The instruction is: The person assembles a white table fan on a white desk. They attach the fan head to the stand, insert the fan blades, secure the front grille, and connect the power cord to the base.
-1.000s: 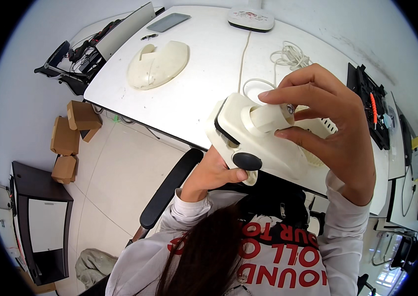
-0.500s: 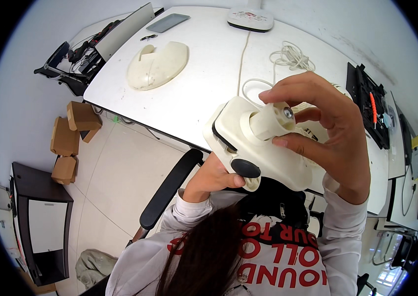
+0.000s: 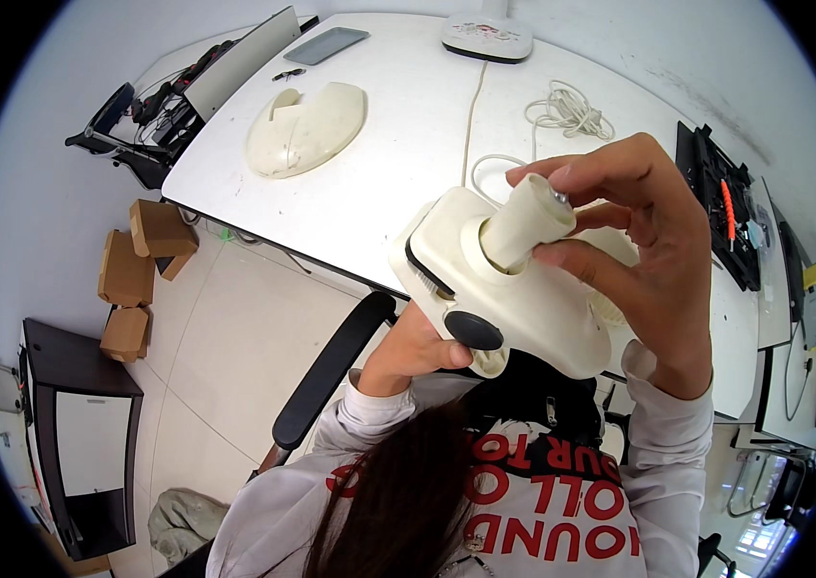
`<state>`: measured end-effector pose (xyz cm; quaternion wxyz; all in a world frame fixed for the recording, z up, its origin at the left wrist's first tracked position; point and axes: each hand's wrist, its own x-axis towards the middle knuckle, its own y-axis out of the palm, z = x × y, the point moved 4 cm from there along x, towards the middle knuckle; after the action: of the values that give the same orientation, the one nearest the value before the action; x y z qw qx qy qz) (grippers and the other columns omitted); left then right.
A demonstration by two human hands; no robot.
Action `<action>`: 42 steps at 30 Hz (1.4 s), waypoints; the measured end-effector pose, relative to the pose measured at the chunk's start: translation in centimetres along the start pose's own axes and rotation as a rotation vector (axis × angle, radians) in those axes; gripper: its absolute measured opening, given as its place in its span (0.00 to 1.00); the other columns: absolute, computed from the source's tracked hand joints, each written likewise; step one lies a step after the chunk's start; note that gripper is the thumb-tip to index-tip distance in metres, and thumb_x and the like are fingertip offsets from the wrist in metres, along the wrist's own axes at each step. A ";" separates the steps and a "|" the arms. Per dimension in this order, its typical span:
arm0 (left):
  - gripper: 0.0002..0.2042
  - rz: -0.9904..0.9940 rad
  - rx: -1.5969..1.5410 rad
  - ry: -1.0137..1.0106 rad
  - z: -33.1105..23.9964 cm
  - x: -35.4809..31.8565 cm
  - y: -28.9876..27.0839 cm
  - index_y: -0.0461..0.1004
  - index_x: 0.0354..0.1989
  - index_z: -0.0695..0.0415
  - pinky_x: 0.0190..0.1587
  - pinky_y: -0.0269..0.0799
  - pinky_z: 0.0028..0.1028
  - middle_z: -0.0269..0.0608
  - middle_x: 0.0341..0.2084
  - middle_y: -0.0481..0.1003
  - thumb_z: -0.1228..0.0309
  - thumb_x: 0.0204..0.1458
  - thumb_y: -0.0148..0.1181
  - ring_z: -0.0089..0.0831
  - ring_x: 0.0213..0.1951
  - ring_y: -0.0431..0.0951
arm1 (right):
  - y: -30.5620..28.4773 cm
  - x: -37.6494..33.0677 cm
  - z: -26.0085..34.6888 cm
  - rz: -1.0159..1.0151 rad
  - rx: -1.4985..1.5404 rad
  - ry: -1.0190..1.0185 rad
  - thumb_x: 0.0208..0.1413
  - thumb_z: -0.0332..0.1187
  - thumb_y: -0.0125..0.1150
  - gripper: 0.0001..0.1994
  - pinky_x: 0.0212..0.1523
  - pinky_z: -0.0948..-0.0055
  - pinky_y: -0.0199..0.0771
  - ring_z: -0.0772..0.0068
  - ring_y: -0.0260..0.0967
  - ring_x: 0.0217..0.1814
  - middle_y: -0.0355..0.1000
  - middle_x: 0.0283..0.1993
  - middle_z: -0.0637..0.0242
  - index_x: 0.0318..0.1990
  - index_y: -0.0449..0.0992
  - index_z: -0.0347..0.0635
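White surface (image 3: 410, 135) beyond your hands; right hand (image 3: 657, 231), half-curled, pinches the stem (image 3: 526, 222), likely stiff and light, by its sides; left hand (image 3: 410, 353) clasps the housing (image 3: 545, 313), fingers hidden.

Smooth plas. housing (image 3: 548, 313), matt plas. knob (image 3: 473, 330), shiny metal screw (image 3: 560, 197)

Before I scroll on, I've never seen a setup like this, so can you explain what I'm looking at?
There's no robot here, just a person's two bare hands. The view comes from a wide fisheye camera worn on the head, looking down, so straight edges bend. The left hand holds a cream plastic housing near its black round knob. The right hand grips a cream tube piece at the housing's round opening. On the white table lie a curved cream cover, a gray tray and a coiled pale cable.
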<state>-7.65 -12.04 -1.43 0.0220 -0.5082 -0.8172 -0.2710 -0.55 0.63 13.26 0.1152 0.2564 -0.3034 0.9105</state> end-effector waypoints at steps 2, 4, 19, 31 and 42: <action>0.51 -0.020 0.006 -0.012 0.1 -0.2 -0.1 0.54 0.62 0.63 0.56 0.63 0.33 0.44 0.55 0.64 0.42 0.34 0.69 0.34 0.56 0.66 | -0.2 0.1 -0.6 -0.064 0.172 0.059 0.43 0.22 0.65 0.18 0.42 0.75 0.77 0.66 0.74 0.47 0.74 0.44 0.53 0.43 0.66 0.41; 0.51 -0.010 0.028 -0.019 0.5 -0.4 -0.9 0.53 0.62 0.64 0.57 0.61 0.34 0.44 0.56 0.64 0.42 0.34 0.69 0.34 0.57 0.65 | -0.4 0.3 -1.3 -0.109 0.388 0.160 0.49 0.27 0.63 0.16 0.44 0.74 0.77 0.65 0.74 0.47 0.73 0.45 0.50 0.44 0.65 0.39; 0.52 -0.076 -0.027 -0.036 1.8 -1.9 -2.1 0.51 0.63 0.65 0.60 0.57 0.34 0.46 0.58 0.61 0.39 0.37 0.65 0.34 0.59 0.61 | 0.9 -0.4 -3.9 0.073 1.541 0.485 0.64 0.39 0.45 0.19 0.57 0.74 0.70 0.70 0.68 0.54 0.63 0.59 0.52 0.54 0.63 0.32; 0.47 -0.099 -0.215 0.036 0.0 -0.8 -0.5 0.51 0.60 0.65 0.34 0.78 0.30 0.50 0.43 0.71 0.53 0.37 0.72 0.35 0.37 0.78 | -0.4 -0.1 -1.5 0.128 0.627 0.435 0.54 0.28 0.56 0.20 0.46 0.75 0.71 0.73 0.66 0.50 0.68 0.49 0.59 0.54 0.64 0.37; 0.47 -0.123 -0.213 0.007 -0.3 -0.7 -0.2 0.53 0.60 0.64 0.34 0.73 0.23 0.47 0.44 0.71 0.58 0.32 0.72 0.28 0.37 0.76 | -0.8 -0.6 0.0 0.171 0.070 0.208 0.37 0.20 0.67 0.19 0.47 0.72 0.70 0.72 0.71 0.47 0.74 0.42 0.65 0.42 0.73 0.38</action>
<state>-7.52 -12.83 -1.52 -0.0461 -0.4555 -0.8135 -0.3588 0.26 1.26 13.30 0.0589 0.1376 -0.2788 0.9486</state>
